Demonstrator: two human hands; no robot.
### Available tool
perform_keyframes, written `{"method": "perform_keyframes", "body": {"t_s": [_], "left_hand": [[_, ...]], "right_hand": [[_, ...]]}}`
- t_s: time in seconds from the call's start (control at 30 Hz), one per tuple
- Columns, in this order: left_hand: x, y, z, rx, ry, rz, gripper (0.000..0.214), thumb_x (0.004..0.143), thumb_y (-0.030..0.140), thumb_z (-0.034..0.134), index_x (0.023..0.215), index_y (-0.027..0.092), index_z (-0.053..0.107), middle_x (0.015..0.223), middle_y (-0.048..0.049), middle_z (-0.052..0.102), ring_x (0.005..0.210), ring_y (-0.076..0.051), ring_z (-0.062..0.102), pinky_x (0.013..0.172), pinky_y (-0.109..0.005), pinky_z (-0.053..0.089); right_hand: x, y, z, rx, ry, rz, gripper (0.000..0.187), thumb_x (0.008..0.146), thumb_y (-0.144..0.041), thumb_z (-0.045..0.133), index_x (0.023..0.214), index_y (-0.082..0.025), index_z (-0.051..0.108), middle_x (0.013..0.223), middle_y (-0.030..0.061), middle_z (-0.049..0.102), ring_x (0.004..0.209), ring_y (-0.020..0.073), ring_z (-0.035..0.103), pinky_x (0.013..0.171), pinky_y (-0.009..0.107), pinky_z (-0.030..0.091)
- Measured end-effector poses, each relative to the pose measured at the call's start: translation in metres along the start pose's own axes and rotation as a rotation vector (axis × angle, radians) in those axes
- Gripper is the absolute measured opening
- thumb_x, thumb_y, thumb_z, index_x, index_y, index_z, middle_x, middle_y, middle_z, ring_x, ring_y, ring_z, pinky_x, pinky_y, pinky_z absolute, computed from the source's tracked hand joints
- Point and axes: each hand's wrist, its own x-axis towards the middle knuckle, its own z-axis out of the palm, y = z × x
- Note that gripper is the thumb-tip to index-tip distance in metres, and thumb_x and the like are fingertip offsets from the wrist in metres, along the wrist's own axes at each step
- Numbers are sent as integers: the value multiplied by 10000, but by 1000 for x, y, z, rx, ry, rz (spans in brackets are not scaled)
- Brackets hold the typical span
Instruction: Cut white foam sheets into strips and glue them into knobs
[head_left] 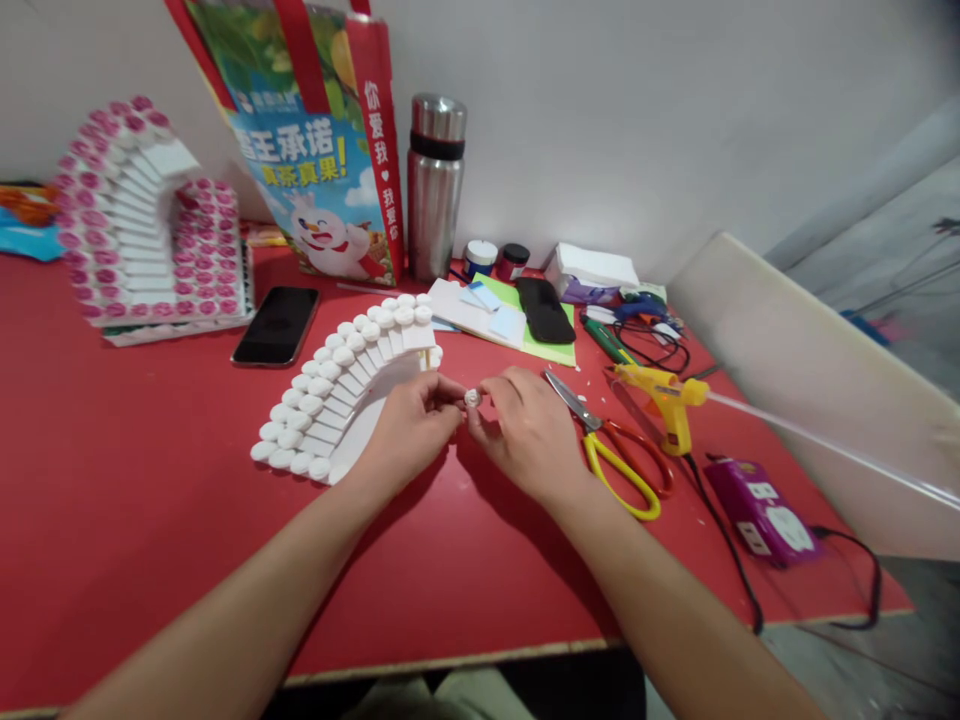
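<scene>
Between the fingertips of both hands is a small white rolled rosette (472, 398), held just above the red table. My left hand (421, 425) has its thumb and fingers pinched together at the rosette's left side. From the right, my right hand (525, 425) closes its thumb and index finger on the same piece. Left of the hands stands a curved white model staircase (352, 395), its outer edge lined with round white rosettes. My left wrist passes in front of its right part. Scissors (607, 440) with one yellow and one red handle lie right of my right hand.
A yellow glue gun (667, 395) with a long clear stick rests at right, near a purple box (761, 510) and cables. Behind stand a steel flask (436, 190), a printed bag (315, 150) and a pink-and-white staircase model (90, 215). A phone (276, 326) lies at left.
</scene>
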Motion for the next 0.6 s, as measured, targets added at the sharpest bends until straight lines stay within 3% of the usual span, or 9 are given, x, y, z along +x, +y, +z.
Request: {"method": "perform_keyframes", "body": {"t_s": [0.13,0.2,0.23,0.37,0.43,0.6], "left_hand": [[-6,11,-1,222,67,123,148,823,138,559,916,175,668,853,-39,723,720,-178,668,691,-314,514],[-13,19,0,429,189,403,144,829,90,518,880,174,623,859,-51,691,731,-174,636,684,-311,488],[-18,23,2,486,173,594,159,839,68,494,866,172,613,848,-61,678,771,-186,632,708,-318,489],[-39,30,13,628,-155,1171,179,850,69,482,762,183,587,741,-52,632,643,-169,531,573,-303,410],[-46,29,20,650,-201,1282,181,828,77,490,715,188,578,677,-34,575,575,-167,454,516,-317,350],[-48,26,25,641,-227,1309,187,833,95,479,719,186,596,684,-33,543,574,-180,443,504,-341,348]], "right_hand": [[-1,8,7,211,-6,140,158,962,-276,593,949,-150,688,865,86,672,818,219,619,745,337,470],[0,14,10,390,-4,275,102,909,-257,637,903,-167,685,808,49,660,738,181,605,697,308,470],[2,16,12,480,-10,337,86,887,-253,651,880,-174,682,788,35,657,702,164,595,673,294,468],[12,12,14,651,-106,418,107,884,-289,664,880,-187,697,801,20,684,677,139,593,650,273,468],[19,2,14,612,-170,382,107,892,-286,668,894,-189,711,836,26,695,708,142,600,670,278,461],[32,-21,23,468,-309,367,94,890,-255,673,921,-180,721,929,56,709,742,156,600,703,306,445]]}}
